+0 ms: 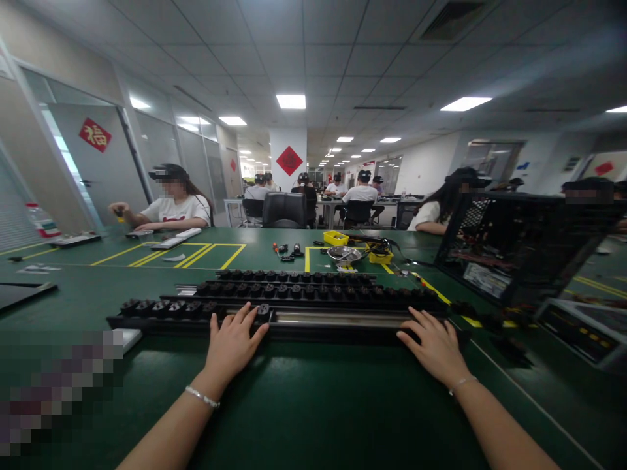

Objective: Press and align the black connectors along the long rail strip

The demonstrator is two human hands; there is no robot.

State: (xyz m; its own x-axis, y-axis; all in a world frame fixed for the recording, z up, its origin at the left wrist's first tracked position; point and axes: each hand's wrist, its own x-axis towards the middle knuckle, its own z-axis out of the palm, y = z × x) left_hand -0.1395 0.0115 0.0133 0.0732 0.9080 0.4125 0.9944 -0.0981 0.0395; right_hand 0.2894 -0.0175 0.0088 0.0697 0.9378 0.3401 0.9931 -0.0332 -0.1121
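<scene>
The left hand (234, 343) is resting flat, fingers spread, on the near black rail (274, 320) lying across the green surface (304, 405), fingertips touching a black socket block (263, 311). The right hand (434, 344) is lying open on the rail's right end, gripping nothing. Two more socket-filled rails (304, 287) are sitting just behind. An open computer case (514, 251) is standing to the right.

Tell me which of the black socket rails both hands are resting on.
The nearest rail: left hand and right hand rest on it; it alone shows a bare metal stretch.
</scene>
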